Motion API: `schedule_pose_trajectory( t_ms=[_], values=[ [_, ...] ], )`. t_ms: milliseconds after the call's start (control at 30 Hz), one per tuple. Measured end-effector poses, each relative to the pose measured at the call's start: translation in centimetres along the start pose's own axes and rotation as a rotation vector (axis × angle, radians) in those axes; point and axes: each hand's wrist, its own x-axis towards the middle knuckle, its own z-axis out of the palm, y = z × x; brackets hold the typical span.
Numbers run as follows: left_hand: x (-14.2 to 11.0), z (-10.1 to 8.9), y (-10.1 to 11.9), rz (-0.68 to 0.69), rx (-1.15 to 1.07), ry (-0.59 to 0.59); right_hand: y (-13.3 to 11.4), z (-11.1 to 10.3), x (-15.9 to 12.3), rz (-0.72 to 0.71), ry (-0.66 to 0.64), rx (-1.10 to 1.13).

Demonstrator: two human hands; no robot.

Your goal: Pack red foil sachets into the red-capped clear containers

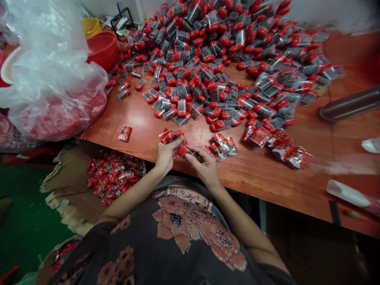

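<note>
My left hand (166,155) is closed on red printed packets (171,135) above the table's front edge. Close beside it, my right hand (204,162) pinches a small clear container with a red cap (183,151), its cap end against the packets; fingers hide most of its body. Several filled packets (224,145) lie just right of my hands. A single packet (124,133) rests on the table to the left. Beyond my hands spreads a large heap of red-capped clear containers (190,87) with dark contents.
More red packets (259,136) lie in a row to the right. A cardboard box (67,190) below the table's left edge holds many packets. A clear bag of red material (68,107) and a red basin (102,47) stand left. A dark tube (350,103) lies right.
</note>
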Motion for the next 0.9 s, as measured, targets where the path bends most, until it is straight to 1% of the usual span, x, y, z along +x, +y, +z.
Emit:
schedule_pose_trajectory(
  t_ms=[100,200,300,500,600,700,767,833,900],
  values=[
    [-0.1,0.0,0.1,0.015,-0.01,0.003,-0.3,-0.3,0.1,-0.033,-0.014,-0.017],
    [-0.3,0.1,0.2,-0.005,0.006,0.001,-0.2,-0.3,0.1,-0.012,0.019,-0.001],
    [-0.4,-0.1,0.3,-0.006,0.022,-0.026,0.1,-0.1,-0.1,0.021,0.061,0.019],
    [-0.7,-0.6,0.3,0.002,0.078,-0.036,0.6,0.4,-0.3,0.023,0.114,0.016],
    [-1.1,-0.6,0.4,-0.015,0.085,-0.074,0.6,0.5,-0.3,0.029,0.103,0.033],
    [-1.2,-0.6,0.6,-0.083,0.072,-0.127,0.4,0.3,-0.1,-0.003,0.087,-0.026],
    [-1.1,-0.5,0.7,-0.106,0.073,-0.138,0.3,0.1,0.0,-0.052,0.078,-0.092],
    [-1.4,-0.5,0.7,-0.091,0.09,-0.129,-0.1,0.1,-0.2,-0.082,0.066,-0.131],
    [-2.0,-0.6,0.6,-0.088,0.118,-0.128,-0.5,0.3,-0.8,-0.06,0.065,-0.128]
  ],
)
